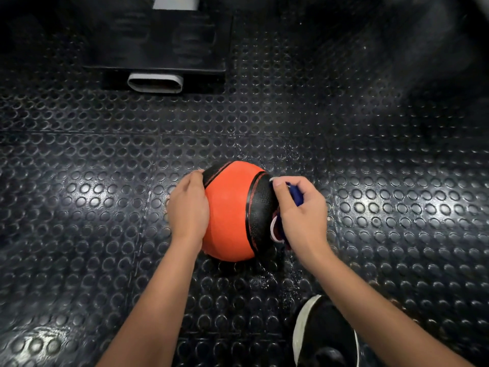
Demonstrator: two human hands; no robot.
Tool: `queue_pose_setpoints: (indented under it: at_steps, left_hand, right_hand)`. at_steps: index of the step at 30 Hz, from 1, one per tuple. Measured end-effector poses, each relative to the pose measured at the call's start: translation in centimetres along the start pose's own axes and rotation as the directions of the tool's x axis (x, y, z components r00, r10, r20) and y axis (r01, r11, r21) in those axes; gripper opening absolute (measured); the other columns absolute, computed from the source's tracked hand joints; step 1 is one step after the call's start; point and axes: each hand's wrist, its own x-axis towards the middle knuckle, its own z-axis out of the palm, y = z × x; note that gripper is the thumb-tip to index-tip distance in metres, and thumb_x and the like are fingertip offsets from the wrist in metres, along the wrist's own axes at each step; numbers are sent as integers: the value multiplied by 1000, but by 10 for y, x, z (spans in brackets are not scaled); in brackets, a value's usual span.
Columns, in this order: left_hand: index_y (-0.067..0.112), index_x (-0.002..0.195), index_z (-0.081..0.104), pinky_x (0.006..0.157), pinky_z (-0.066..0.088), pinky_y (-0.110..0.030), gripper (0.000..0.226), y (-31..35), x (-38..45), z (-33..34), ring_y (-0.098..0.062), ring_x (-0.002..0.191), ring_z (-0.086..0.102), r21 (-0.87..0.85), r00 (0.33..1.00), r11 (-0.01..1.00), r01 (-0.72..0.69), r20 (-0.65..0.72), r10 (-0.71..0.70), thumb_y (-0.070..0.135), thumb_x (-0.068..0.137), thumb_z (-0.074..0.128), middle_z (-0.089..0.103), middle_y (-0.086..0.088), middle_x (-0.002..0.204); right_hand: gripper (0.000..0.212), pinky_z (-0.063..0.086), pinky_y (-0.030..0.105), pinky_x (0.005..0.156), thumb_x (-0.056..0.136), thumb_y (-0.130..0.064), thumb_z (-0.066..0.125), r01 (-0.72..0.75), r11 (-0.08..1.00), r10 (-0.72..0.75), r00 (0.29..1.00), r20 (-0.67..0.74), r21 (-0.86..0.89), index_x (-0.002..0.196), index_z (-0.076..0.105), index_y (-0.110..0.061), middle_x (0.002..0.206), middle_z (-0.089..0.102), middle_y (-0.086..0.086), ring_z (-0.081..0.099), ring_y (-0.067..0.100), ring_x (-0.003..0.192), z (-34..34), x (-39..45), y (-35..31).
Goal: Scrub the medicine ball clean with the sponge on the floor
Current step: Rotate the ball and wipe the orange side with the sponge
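An orange medicine ball (227, 210) with black textured side panels sits on the black studded rubber floor (105, 181). My left hand (188, 205) lies flat against the ball's left side, fingers reaching over the top of the black panel. My right hand (301, 213) grips a blue and white sponge (295, 196) and holds it against the ball's right black panel. Most of the sponge is hidden under my fingers; bits of it show above and below the hand.
A black machine base (158, 49) with a grey-rimmed oval tube end (155, 83) stands at the back left. My black shoe with a white sole (324, 337) is on the floor at the lower right. Water drops glisten on the floor around the ball.
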Motion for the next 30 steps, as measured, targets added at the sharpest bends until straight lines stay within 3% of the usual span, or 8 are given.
queue_pose_setpoints:
  at_steps: [6,10,14,16,19,23,28,30]
  left_hand:
    - [3,81,56,63,33,-36,39,8,3,5,-18,75,50,92,1000,996,-11,-24,13,28,105,38,63,-3,85]
    - [-4,90,59,66,36,-36,40,9,6,5,-20,76,50,74,1000,997,-6,-23,8,29,104,40,64,-6,85]
    - [2,84,58,64,35,-37,39,12,1,8,-20,76,50,56,999,998,10,-42,-8,31,104,41,61,-4,82]
    - [1,90,62,63,34,-35,40,13,1,10,-17,75,51,65,999,998,7,-40,-5,31,104,41,63,-3,84]
    - [4,96,69,69,39,-34,40,9,5,8,-20,84,56,46,1000,999,-8,-13,9,33,104,42,68,-3,90]
    - [5,100,72,75,42,-36,43,7,3,7,-21,89,59,42,1000,999,-27,-5,27,35,103,42,71,-9,97]
    - [19,99,76,93,48,-45,49,6,5,4,-25,101,65,20,999,1000,18,26,-18,50,90,40,74,1,99]
    - [17,99,75,88,47,-42,47,5,4,3,-23,98,64,18,999,1000,14,31,-15,47,94,40,74,3,99]
  right_hand:
    - [14,50,24,80,99,-27,68,-137,990,138,990,-33,31,87,74,-26,74,71,-19,60,-7,70,0,15,2]
    - [11,47,12,81,98,-20,70,49,999,-49,998,50,-3,89,74,-24,85,74,-16,64,-8,81,-2,2,-6]
    - [12,47,20,81,99,-23,68,-79,997,80,997,-10,10,88,74,-25,78,71,-20,62,-8,75,-5,17,3]
    - [10,47,19,78,99,-23,69,-14,1000,14,1000,-1,-24,90,74,-23,80,72,-16,63,-5,76,-5,12,1]
    - [8,50,18,82,98,-23,70,117,992,-113,991,67,-53,91,74,-23,88,74,-11,67,4,87,-8,1,-2]
    - [14,48,26,80,99,-22,69,-143,990,144,987,-68,13,86,73,-25,74,71,-21,61,-8,72,-6,13,13]
    - [8,51,18,80,98,-19,71,47,999,-47,999,2,12,92,75,-17,85,75,-11,66,-1,81,-6,-8,-1]
    - [9,54,24,85,98,-19,71,-40,998,38,999,-30,-52,90,75,-20,85,75,-12,67,0,83,-8,1,10]
